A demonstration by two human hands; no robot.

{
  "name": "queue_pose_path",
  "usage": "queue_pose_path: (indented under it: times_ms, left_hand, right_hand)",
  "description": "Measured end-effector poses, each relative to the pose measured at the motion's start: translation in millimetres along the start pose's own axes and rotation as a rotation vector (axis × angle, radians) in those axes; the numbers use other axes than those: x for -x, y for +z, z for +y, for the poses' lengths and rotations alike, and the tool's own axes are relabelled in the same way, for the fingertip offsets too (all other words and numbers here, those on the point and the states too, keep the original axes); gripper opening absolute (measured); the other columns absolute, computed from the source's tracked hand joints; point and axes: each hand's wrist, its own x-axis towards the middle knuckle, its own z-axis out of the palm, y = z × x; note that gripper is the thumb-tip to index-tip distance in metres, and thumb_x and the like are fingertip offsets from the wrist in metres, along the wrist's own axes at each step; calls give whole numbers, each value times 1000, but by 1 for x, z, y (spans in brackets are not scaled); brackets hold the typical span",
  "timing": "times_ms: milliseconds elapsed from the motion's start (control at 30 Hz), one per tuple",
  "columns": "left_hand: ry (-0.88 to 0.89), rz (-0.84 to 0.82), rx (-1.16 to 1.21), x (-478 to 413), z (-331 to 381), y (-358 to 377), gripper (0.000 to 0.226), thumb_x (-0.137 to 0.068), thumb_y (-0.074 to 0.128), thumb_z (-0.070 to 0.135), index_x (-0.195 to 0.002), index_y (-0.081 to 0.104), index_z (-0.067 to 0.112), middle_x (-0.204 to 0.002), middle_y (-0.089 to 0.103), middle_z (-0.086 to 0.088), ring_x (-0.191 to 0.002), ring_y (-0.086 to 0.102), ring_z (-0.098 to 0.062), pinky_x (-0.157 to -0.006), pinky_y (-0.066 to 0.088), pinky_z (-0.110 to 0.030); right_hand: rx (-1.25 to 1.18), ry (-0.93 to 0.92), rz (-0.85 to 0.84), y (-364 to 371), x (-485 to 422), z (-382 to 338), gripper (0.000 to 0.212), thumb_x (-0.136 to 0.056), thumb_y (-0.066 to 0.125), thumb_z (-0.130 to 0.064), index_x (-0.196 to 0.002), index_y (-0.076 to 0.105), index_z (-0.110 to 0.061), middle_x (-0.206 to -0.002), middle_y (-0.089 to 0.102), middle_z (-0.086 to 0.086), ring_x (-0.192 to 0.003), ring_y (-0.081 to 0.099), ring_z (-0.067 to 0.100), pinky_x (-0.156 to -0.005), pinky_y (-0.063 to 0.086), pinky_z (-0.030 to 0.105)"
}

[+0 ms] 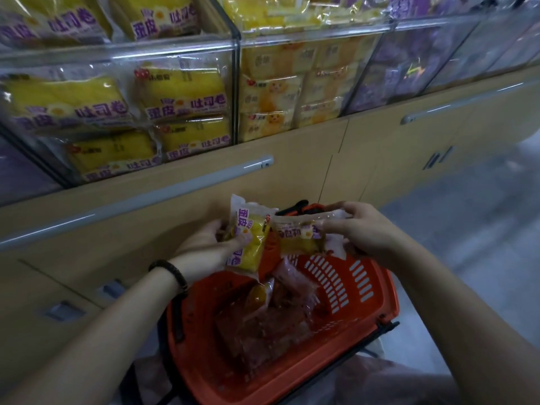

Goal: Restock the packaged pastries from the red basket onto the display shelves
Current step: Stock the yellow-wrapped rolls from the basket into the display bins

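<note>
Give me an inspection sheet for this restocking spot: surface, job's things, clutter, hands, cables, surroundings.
Surface: grey floor at right; what the red basket rests on cannot be told.
Job's things: basket holds wrapped packets; two yellow packets held above it, left packet and right packet; clear display bins stocked with yellow packets.
Clutter: nothing seen.
Hands: left hand grips the left packet; right hand pinches the right packet's end.
Cables: nothing seen.
Surroundings: beige cabinet with grey rail under the bins; purple packets in the right-hand bins.
</note>
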Motion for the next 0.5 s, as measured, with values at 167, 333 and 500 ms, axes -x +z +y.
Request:
queue_pose_path:
  times_ms: [167,333,500]
  left_hand:
    - [17,64,30,0,-2,-3,57,-68,84,67,-116,65,42,-112,76,13,-97,76,-13,-92,61,-46]
    - [66,91,131,1,0,9,36,-82,87,38,-111,68,43,-105,78,16,-99,77,-15,-92,61,-50]
    - [181,-119,190,18,11,39,38,-95,73,24,-132,66,32,-116,78,-1,-108,74,-22,-98,57,-55]
  right_hand:
    - [257,-155,0,-5,13,-8,21,-81,88,-35,-91,80,-18,-84,80,7,-75,79,26,-78,64,58]
    - [321,-284,-118,-1,17,-18,10,-86,85,-29,-89,83,-20,-85,79,4,-80,77,22,-77,61,57]
    - [329,-350,-166,24,13,-31,42,-68,94,-49,-99,77,-26,-90,78,0,-81,76,18,-78,62,53]
